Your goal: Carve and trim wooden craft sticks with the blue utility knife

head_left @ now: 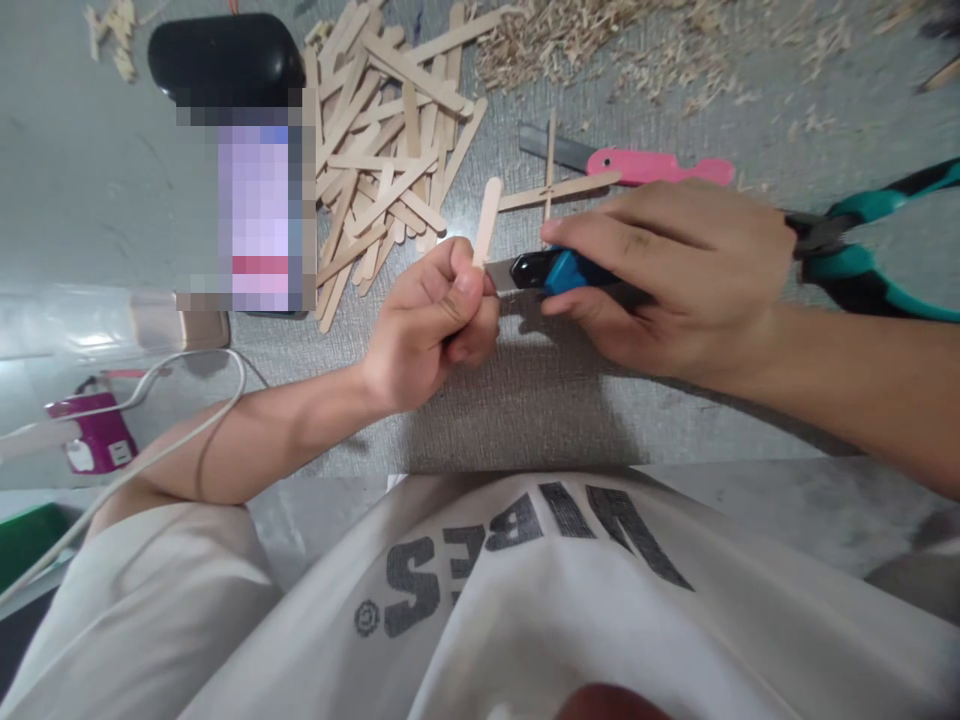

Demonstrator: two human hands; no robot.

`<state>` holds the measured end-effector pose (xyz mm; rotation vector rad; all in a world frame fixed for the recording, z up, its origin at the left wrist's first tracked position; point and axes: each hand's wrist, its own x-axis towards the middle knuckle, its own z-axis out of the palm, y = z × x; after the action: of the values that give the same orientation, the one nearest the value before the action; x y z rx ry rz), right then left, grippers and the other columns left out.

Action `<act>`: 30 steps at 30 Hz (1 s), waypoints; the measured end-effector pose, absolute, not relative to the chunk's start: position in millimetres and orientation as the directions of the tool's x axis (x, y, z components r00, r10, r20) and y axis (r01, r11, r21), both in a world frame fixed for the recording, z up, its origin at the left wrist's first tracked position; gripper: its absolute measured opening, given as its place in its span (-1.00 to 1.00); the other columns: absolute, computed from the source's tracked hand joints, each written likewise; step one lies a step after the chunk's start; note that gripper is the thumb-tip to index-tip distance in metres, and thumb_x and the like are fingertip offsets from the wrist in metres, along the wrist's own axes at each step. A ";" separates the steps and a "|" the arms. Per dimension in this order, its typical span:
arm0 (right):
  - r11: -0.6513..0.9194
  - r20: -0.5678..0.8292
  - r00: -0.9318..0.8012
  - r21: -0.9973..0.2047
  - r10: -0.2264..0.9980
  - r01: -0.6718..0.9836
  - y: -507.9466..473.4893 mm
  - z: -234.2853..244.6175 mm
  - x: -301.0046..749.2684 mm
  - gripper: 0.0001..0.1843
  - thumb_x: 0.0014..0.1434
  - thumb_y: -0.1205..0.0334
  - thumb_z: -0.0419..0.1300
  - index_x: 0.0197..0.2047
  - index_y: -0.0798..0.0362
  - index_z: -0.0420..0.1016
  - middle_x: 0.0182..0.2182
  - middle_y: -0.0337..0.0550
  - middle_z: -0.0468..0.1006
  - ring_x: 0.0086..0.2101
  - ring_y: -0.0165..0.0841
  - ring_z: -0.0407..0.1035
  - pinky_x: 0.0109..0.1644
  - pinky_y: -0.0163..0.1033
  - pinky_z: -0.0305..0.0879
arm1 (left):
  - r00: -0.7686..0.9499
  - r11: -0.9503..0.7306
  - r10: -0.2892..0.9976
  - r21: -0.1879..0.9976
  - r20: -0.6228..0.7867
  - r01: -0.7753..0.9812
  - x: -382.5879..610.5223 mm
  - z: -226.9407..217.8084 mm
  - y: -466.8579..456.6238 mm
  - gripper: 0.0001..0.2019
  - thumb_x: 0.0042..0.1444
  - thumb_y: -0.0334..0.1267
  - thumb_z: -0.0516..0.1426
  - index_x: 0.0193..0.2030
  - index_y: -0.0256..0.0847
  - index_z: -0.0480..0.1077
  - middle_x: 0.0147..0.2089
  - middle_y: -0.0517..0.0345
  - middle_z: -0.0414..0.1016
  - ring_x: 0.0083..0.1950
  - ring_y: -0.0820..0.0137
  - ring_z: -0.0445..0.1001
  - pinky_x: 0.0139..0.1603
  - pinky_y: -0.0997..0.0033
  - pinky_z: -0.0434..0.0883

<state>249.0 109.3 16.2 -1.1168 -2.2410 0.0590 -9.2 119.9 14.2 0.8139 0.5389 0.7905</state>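
Note:
Pinched between the thumb and fingers of my left hand (439,315) is a wooden popsicle stick (489,212), its rounded end pointing up and away. My right hand (667,270) grips a blue and black utility knife (562,270). The knife's blade reaches left to the stick, close by my left fingertips; whether it bites into the wood is hard to make out. Just beyond my right fingers, two crossed sticks (548,190) lie on the table. A pink-handled knife (660,166) rests behind them, its blade toward the left.
A heap of popsicle sticks (397,150) lies at the back, with wood shavings (592,45) right of it. Teal and black pliers (847,240) are by my right wrist. At left are a black case (225,58), a blurred-out phone, a purple box (94,435) and a white cable (240,375).

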 end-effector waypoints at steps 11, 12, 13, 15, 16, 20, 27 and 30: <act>0.699 0.560 -0.469 -0.314 0.683 0.643 111.3 23.8 246.4 -0.44 0.80 -0.13 -0.07 0.40 0.00 0.60 -0.12 -0.19 0.71 -0.16 -0.30 0.71 -0.09 -0.19 0.54 | 0.581 0.478 0.786 0.802 -0.210 -0.357 -6.5 17.5 120.1 -0.53 0.51 0.22 0.38 -0.15 -0.04 0.33 -0.58 0.45 0.21 -0.62 0.51 0.11 -0.54 0.44 0.17; 0.693 0.554 -0.465 -0.324 0.691 0.644 110.7 23.9 246.5 -0.44 0.80 -0.12 -0.08 0.41 -0.01 0.61 -0.12 -0.20 0.72 -0.16 -0.30 0.71 -0.08 -0.19 0.54 | 0.584 0.470 0.788 0.803 -0.196 -0.366 -6.3 16.6 120.1 -0.53 0.49 0.21 0.40 -0.14 -0.04 0.34 -0.57 0.45 0.22 -0.62 0.52 0.11 -0.54 0.44 0.17; 0.692 0.552 -0.465 -0.325 0.692 0.644 110.2 23.7 246.7 -0.43 0.80 -0.12 -0.08 0.42 -0.02 0.61 -0.12 -0.20 0.73 -0.16 -0.31 0.71 -0.08 -0.19 0.54 | 0.585 0.461 0.791 0.803 -0.180 -0.377 -6.1 15.8 120.1 -0.54 0.48 0.20 0.41 -0.14 -0.04 0.34 -0.57 0.44 0.23 -0.62 0.52 0.11 -0.54 0.45 0.16; 0.706 0.574 -0.464 -0.318 0.675 0.633 109.3 22.7 247.4 -0.43 0.80 -0.12 -0.08 0.43 0.00 0.62 -0.14 -0.20 0.72 -0.18 -0.32 0.70 -0.11 -0.20 0.52 | 0.584 0.448 0.795 0.806 -0.162 -0.387 -5.5 15.2 120.0 -0.54 0.48 0.21 0.40 -0.14 -0.05 0.36 -0.57 0.43 0.23 -0.61 0.52 0.11 -0.54 0.45 0.16; 0.703 0.575 -0.459 -0.324 0.677 0.633 108.8 22.0 247.8 -0.42 0.80 -0.13 -0.07 0.43 -0.01 0.62 -0.15 -0.22 0.71 -0.19 -0.33 0.70 -0.10 -0.20 0.51 | 0.582 0.446 0.796 0.809 -0.164 -0.382 -5.3 15.1 119.9 -0.53 0.48 0.23 0.40 -0.15 -0.05 0.36 -0.57 0.43 0.23 -0.61 0.52 0.12 -0.54 0.45 0.16; 0.629 0.473 -0.442 -0.378 0.762 0.679 107.1 20.7 250.0 -0.32 0.79 -0.26 -0.16 0.45 -0.14 0.66 -0.17 -0.26 0.71 -0.17 -0.31 0.72 -0.03 -0.17 0.55 | 0.580 0.446 0.795 0.820 -0.180 -0.358 -5.4 14.7 119.0 -0.50 0.46 0.27 0.40 -0.17 -0.05 0.34 -0.57 0.43 0.23 -0.61 0.53 0.11 -0.53 0.44 0.16; 0.669 0.522 -0.467 -0.310 0.714 0.676 108.7 21.2 250.4 -0.34 0.80 -0.23 -0.15 0.42 -0.09 0.66 -0.25 -0.24 0.68 -0.26 -0.34 0.66 -0.14 -0.21 0.50 | 0.582 0.456 0.786 0.831 -0.208 -0.319 -6.3 16.9 119.6 -0.50 0.46 0.27 0.40 -0.16 -0.05 0.35 -0.55 0.42 0.25 -0.60 0.53 0.12 -0.53 0.44 0.17; 0.667 0.541 -0.455 -0.296 0.707 0.684 108.4 21.1 249.6 -0.31 0.80 -0.23 -0.16 0.39 -0.06 0.69 -0.30 -0.24 0.65 -0.29 -0.35 0.64 -0.17 -0.21 0.50 | 0.572 0.455 0.794 0.825 -0.205 -0.335 -6.2 16.2 119.6 -0.51 0.50 0.26 0.37 -0.17 -0.06 0.37 -0.55 0.42 0.24 -0.61 0.54 0.11 -0.53 0.44 0.16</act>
<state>249.6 108.4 21.1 -1.0691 -2.2353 0.0468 -6.2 119.6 16.2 0.8253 0.6407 0.7578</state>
